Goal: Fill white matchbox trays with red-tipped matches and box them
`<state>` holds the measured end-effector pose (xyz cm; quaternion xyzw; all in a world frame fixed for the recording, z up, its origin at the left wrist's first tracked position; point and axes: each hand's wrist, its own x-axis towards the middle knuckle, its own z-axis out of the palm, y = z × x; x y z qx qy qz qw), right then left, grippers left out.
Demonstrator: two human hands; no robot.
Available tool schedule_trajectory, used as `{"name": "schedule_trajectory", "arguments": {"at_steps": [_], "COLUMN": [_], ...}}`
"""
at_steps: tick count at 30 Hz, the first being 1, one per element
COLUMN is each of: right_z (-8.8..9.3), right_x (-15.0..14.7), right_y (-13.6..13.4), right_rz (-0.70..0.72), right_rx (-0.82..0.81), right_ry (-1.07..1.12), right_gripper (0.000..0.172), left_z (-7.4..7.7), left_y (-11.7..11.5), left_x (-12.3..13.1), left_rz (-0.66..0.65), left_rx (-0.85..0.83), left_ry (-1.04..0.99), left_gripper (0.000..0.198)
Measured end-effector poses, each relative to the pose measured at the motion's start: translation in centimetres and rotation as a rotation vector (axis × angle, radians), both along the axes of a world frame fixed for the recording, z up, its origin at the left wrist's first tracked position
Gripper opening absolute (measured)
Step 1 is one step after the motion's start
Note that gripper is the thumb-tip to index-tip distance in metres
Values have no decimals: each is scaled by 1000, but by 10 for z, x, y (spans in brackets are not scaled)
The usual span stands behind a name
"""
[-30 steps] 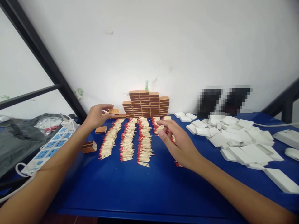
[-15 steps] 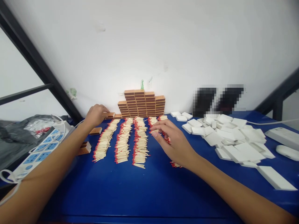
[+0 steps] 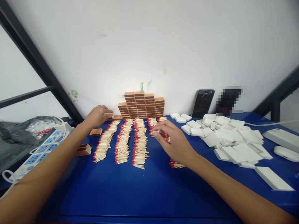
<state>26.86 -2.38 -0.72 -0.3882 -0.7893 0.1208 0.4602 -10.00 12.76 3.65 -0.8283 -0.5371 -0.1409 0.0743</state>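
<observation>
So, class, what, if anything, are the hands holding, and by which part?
The left hand is at the left end of a matchbox; gripped or merely touched cannot be told. The right hand curls over matches; whether it holds any is unclear.

At left, a long white power strip with blue sockets [image 3: 46,147] lies beside a crumpled dark grey plastic bag [image 3: 14,132]. Right of centre, a black smartphone [image 3: 202,105] leans on the white wall [image 3: 140,46], beside 1 pixelated dark rectangle [image 3: 229,100]. At the right edge lie 2 white objects: a smooth oval object [image 3: 286,153] and a longer block-shaped object [image 3: 281,138]. A black metal bar [image 3: 34,56] slants through the upper left.
</observation>
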Motion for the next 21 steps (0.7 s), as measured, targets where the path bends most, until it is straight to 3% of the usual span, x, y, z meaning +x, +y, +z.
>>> {"name": "schedule_trajectory", "arguments": {"at_steps": [7,13,16,21], "right_z": [11,23,25,18], "right_x": [20,64,98,129], "right_y": [15,39,50,60], "right_rz": [-183,-446,-523,-485], "right_rx": [104,154,39,-319], "right_ry": [-73,-257,-456,-709], "right_gripper": [16,18,20,30], "left_z": [24,24,14,-2], "left_y": [-48,-72,-77,-88], "left_x": [21,11,5,18], "left_rz": [-8,48,26,-134], "left_rx": [-52,-56,-61,47], "left_ry": [-62,-80,-55,42], "left_gripper": [47,53,48,40]}}
